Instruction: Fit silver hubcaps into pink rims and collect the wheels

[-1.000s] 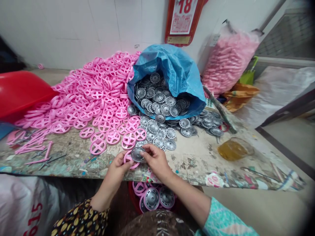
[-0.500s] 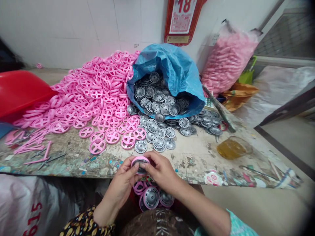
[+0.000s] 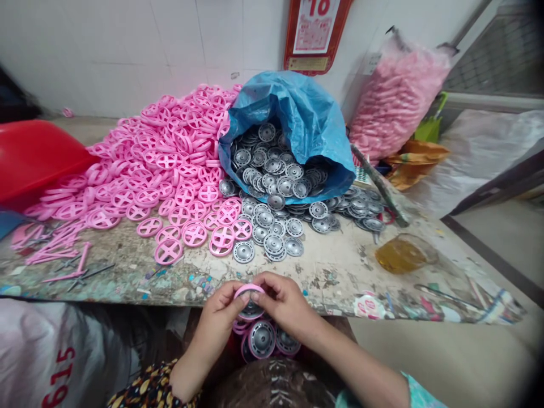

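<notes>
Just in front of the table edge, my left hand (image 3: 221, 313) and my right hand (image 3: 284, 301) both pinch a pink toy wheel (image 3: 250, 288) with a grey hubcap (image 3: 254, 311) in it. My thumbs press on its face from either side. Below it, several pink wheels with grey hubcaps (image 3: 260, 339) lie in what seems to be a container, mostly hidden. A large heap of pink wheels (image 3: 170, 153) with cross-shaped spokes covers the left of the table. Grey hubcaps (image 3: 274, 243) spill from a blue plastic bag (image 3: 314, 130) at its middle.
A red tub (image 3: 42, 158) stands at the left, near thin pink rods (image 3: 59, 243). To the right are a container of amber liquid (image 3: 403, 255), a stick (image 3: 378, 184) and a clear bag of pink parts (image 3: 399, 96). A white sack (image 3: 29, 362) sits below the table's left edge.
Both hands have come down slightly towards me with the wheel, which now tilts more so that more of the grey hubcap shows. The piles are unchanged.
</notes>
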`<act>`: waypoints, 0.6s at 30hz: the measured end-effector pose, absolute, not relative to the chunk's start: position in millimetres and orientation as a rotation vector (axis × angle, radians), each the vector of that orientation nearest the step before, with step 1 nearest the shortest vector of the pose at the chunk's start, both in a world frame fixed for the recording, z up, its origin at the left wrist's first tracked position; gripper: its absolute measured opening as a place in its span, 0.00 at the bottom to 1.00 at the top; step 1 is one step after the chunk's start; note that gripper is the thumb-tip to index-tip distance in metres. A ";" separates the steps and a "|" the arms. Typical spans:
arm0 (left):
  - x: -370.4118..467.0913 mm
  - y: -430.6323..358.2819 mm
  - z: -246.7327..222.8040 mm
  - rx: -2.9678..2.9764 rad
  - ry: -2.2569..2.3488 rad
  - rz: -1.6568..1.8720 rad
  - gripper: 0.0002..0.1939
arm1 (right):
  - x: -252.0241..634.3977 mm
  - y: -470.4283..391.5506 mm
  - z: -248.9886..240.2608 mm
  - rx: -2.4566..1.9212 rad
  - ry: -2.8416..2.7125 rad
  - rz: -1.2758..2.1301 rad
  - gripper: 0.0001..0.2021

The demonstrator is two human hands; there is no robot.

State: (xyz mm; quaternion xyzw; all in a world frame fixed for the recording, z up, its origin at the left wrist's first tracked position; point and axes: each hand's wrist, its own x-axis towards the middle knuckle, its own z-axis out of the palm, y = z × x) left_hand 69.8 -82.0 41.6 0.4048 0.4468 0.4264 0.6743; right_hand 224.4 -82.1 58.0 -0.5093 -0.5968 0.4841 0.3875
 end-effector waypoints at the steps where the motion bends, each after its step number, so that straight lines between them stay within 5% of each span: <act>1: 70.8 -82.3 39.9 0.928 1.014 0.973 0.09 | 224.7 -82.5 56.7 -1.289 -1.492 1.241 0.02; 8: 67.4 -81.6 33.4 1.067 1.114 0.649 0.13 | 233.8 -96.5 49.4 -1.455 -1.663 1.218 0.03; 12: 49.5 -67.1 33.5 1.311 1.298 0.658 0.16 | 245.8 -111.2 58.8 -1.489 -2.086 0.902 0.06; 18: 27.6 -16.1 38.9 1.957 1.727 0.886 0.14 | 279.2 -73.5 55.3 -1.744 -1.937 0.359 0.13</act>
